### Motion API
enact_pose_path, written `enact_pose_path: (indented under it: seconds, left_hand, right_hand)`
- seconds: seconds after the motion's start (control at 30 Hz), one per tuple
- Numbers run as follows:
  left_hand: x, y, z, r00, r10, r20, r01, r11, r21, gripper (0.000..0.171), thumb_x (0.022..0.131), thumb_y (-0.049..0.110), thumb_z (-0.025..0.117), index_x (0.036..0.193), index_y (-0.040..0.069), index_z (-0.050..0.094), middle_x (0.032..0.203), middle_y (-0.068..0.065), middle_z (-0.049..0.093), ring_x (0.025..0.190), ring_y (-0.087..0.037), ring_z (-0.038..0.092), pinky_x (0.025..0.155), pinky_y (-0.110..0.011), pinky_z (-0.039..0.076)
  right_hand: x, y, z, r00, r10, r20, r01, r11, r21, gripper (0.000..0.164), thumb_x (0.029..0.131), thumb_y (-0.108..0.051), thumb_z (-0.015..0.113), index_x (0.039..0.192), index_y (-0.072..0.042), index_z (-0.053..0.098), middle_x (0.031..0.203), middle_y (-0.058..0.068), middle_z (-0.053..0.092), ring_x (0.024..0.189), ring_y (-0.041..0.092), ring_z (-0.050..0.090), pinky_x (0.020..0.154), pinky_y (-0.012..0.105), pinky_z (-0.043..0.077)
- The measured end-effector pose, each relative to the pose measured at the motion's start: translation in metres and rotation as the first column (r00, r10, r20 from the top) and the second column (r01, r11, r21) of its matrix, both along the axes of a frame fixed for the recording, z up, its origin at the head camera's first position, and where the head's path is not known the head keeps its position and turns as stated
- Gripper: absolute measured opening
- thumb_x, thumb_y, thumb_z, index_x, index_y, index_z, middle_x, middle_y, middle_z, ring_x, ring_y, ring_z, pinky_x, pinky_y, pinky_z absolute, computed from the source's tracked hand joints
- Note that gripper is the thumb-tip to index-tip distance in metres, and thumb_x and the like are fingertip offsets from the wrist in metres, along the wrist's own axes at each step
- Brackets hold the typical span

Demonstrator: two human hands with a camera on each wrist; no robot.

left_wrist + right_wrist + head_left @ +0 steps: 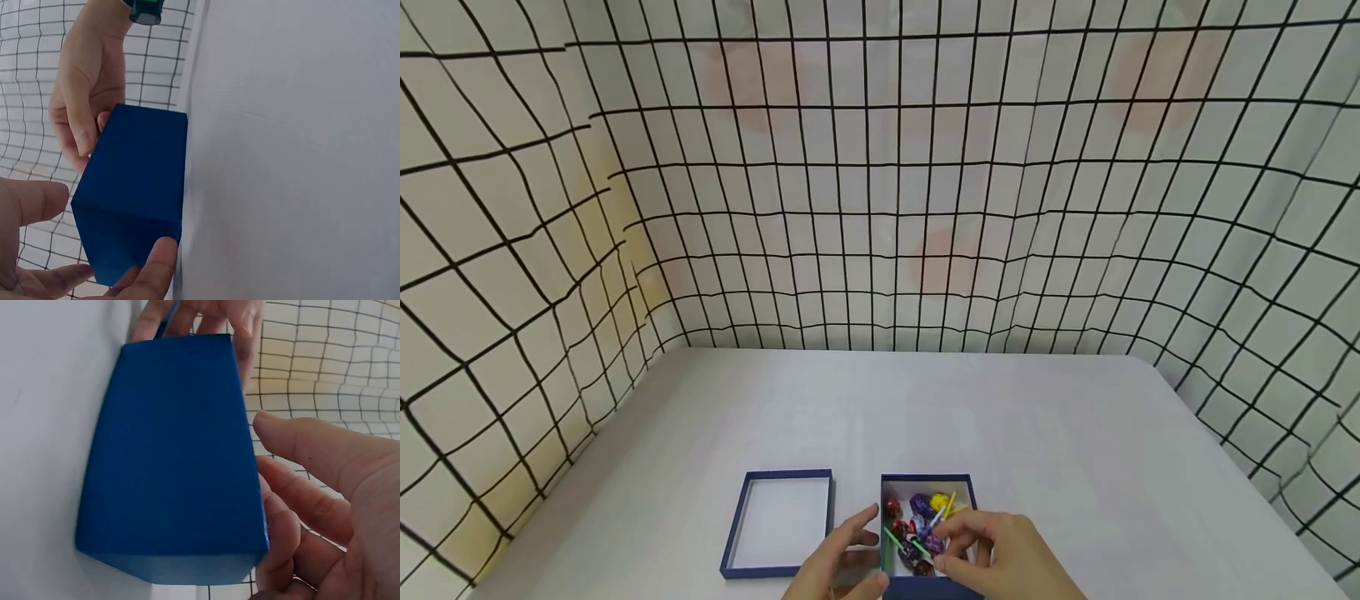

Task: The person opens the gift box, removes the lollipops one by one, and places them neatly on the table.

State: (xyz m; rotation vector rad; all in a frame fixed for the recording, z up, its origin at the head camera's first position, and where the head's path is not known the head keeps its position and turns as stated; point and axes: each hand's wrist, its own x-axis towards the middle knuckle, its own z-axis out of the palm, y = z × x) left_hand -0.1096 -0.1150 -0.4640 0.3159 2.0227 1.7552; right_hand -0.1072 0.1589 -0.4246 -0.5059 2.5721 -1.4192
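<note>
An open blue box [931, 588] with a white inside stands near the front edge of the table. Several wrapped lollipops [921, 504] lie in it, purple, red and yellow, with green, white and yellow sticks. My left hand [842, 560] is at the box's left side, fingers spread; in the left wrist view a fingertip touches the blue wall [140, 162]. Over the right rim reaches my right hand [1003, 550], its fingers bent loosely above the sweets and the thumb apart from the forefinger. The right wrist view shows the box's outer wall [172, 450], which hides the contents.
To the left lies the blue-edged box lid [781, 521], its white inside facing up. White cloth covers the table [910, 408]. A black-lined grid net [880, 187] over white cloth surrounds the back and both sides.
</note>
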Motion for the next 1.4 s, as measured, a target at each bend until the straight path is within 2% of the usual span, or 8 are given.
enact_pose_path:
  seconds: [0.17, 0.4, 0.6, 0.83, 1.0, 1.13, 1.33, 1.4]
  left_hand:
    - [0.0, -0.001, -0.005, 1.0, -0.017, 0.006, 0.017, 1.0, 0.023, 0.074, 0.106, 0.027, 0.07, 0.165, 0.0, 0.035, 0.137, -0.019, 0.062, 0.129, -0.044, 0.064, 0.103, -0.065, 0.057]
    - [-0.002, -0.001, -0.007, 1.0, -0.027, 0.006, 0.027, 1.0, 0.004, 0.074, 0.106, 0.029, 0.069, 0.165, 0.0, 0.035, 0.134, -0.015, 0.063, 0.125, -0.037, 0.066, 0.102, -0.062, 0.058]
    - [-0.004, -0.001, -0.011, 1.0, -0.023, -0.001, 0.023, 1.0, 0.012, 0.073, 0.106, 0.027, 0.069, 0.165, 0.001, 0.035, 0.132, -0.015, 0.064, 0.124, -0.036, 0.066, 0.102, -0.062, 0.058]
    - [-0.009, -0.005, -0.026, 0.999, -0.027, 0.027, 0.026, 0.999, 0.026, 0.072, 0.105, 0.035, 0.071, 0.165, 0.011, 0.04, 0.131, -0.008, 0.065, 0.119, -0.019, 0.067, 0.102, -0.05, 0.061]
    - [-0.006, -0.003, -0.017, 1.0, -0.027, 0.01, 0.027, 0.999, 0.023, 0.072, 0.105, 0.03, 0.07, 0.165, 0.005, 0.038, 0.131, -0.012, 0.065, 0.122, -0.03, 0.067, 0.102, -0.059, 0.059]
    - [-0.002, 0.0, -0.008, 1.0, -0.018, 0.003, 0.018, 1.0, 0.022, 0.071, 0.105, 0.025, 0.069, 0.164, 0.002, 0.038, 0.131, -0.013, 0.065, 0.123, -0.034, 0.067, 0.102, -0.061, 0.059]
    - [-0.001, -0.001, -0.006, 1.0, -0.011, 0.007, 0.011, 1.0, 0.026, 0.07, 0.106, 0.026, 0.068, 0.164, 0.001, 0.038, 0.132, -0.014, 0.065, 0.123, -0.034, 0.067, 0.102, -0.059, 0.059]
    - [-0.001, -0.001, -0.006, 1.0, -0.009, 0.01, 0.009, 1.0, 0.029, 0.07, 0.106, 0.027, 0.068, 0.164, 0.001, 0.038, 0.132, -0.014, 0.065, 0.123, -0.034, 0.067, 0.102, -0.059, 0.059]
  right_hand:
    - [0.003, -0.004, -0.005, 0.997, -0.006, -0.076, 0.008, 1.0, 0.021, 0.017, 0.092, -0.024, 0.085, 0.103, -0.012, 0.08, 0.076, -0.014, 0.072, 0.06, -0.005, 0.047, 0.051, 0.02, 0.041]
    - [0.003, -0.007, -0.008, 0.986, -0.041, -0.16, 0.056, 0.994, 0.095, 0.016, 0.091, -0.031, 0.086, 0.102, -0.02, 0.081, 0.08, -0.02, 0.074, 0.074, -0.003, 0.049, 0.063, 0.02, 0.04]
    - [0.001, -0.012, -0.011, 0.977, -0.046, -0.208, 0.055, 0.998, 0.038, 0.014, 0.091, -0.027, 0.086, 0.098, -0.016, 0.082, 0.078, -0.015, 0.076, 0.07, -0.006, 0.052, 0.057, 0.02, 0.044]
    - [-0.001, -0.016, -0.013, 0.968, -0.061, -0.242, 0.062, 0.998, -0.005, 0.011, 0.09, -0.022, 0.087, 0.096, -0.014, 0.082, 0.079, -0.011, 0.079, 0.067, -0.008, 0.055, 0.052, 0.02, 0.045]
    - [0.001, -0.019, -0.015, 0.961, -0.104, -0.256, 0.12, 0.992, 0.048, 0.009, 0.088, -0.024, 0.089, 0.092, -0.019, 0.082, 0.077, -0.015, 0.077, 0.069, -0.006, 0.053, 0.055, 0.02, 0.042]
    - [0.002, -0.022, -0.018, 0.928, -0.146, -0.344, 0.201, 0.971, 0.131, 0.01, 0.084, -0.026, 0.091, 0.086, -0.025, 0.081, 0.071, -0.021, 0.073, 0.066, -0.008, 0.049, 0.057, 0.019, 0.04]
    - [0.001, -0.027, -0.023, 0.831, -0.183, -0.526, 0.307, 0.938, 0.158, 0.015, 0.08, -0.025, 0.093, 0.078, -0.032, 0.079, 0.066, -0.028, 0.067, 0.064, -0.011, 0.046, 0.061, 0.019, 0.037]
    - [0.001, -0.027, -0.024, 0.826, -0.192, -0.53, 0.323, 0.932, 0.165, 0.015, 0.08, -0.026, 0.092, 0.078, -0.033, 0.079, 0.066, -0.029, 0.066, 0.063, -0.011, 0.046, 0.063, 0.021, 0.036]
